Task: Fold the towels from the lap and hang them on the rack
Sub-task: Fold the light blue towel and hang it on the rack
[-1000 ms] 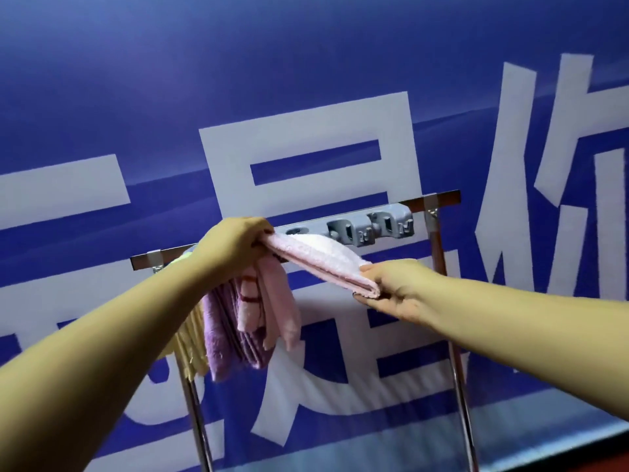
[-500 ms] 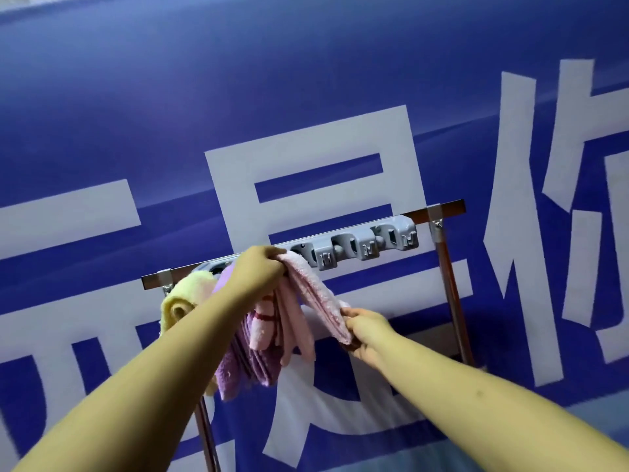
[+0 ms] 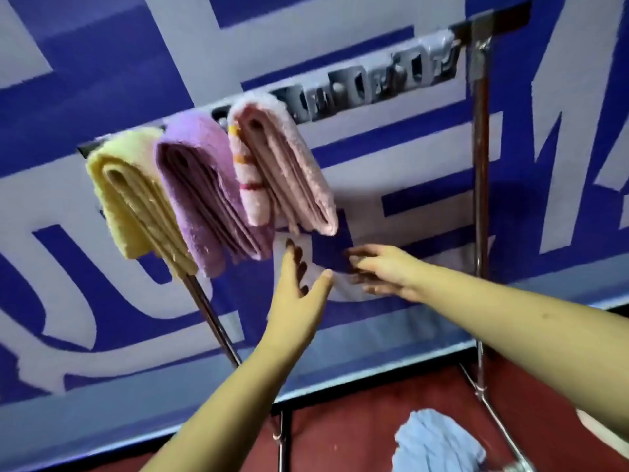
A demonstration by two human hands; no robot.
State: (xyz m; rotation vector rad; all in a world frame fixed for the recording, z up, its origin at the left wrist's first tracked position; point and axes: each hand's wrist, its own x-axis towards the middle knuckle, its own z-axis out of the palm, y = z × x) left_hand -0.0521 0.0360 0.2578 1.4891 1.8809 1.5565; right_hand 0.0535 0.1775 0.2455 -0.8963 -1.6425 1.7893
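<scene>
Blue banner (image 3: 112,73) with big pale characters fills the background, dark red floor (image 3: 343,434) below it. Metal rack (image 3: 480,185) stands in front of the banner: top bar running up to the right, right upright post, slanted left post showing under the towels. Grey clip strip (image 3: 371,88) sits along the top bar, right of the towels, blurred.

Three folded towels hang over the rack's top bar, side by side, touching. Yellow towel (image 3: 129,195) at the bar's left end, purple towel (image 3: 200,195) in the middle, pink towel (image 3: 289,172) rightmost, just beside the clip strip. Pink towel is folded in several layers, fuzzy pile, a striped edge with red and yellow bands on its left side; its lower end hangs free.

Left hand (image 3: 299,284) is below the pink towel, fingers straight and spread, thumb out, holding nothing; fingertips near the purple towel's bottom, contact unclear. Right hand (image 3: 381,270) is below and right of the pink towel, fingers loosely extended, holding nothing, apart from the towel.

Crumpled light blue towel (image 3: 439,441) is low in the view, under the right forearm, near the rack's base bars; what it rests on is not clear.
</scene>
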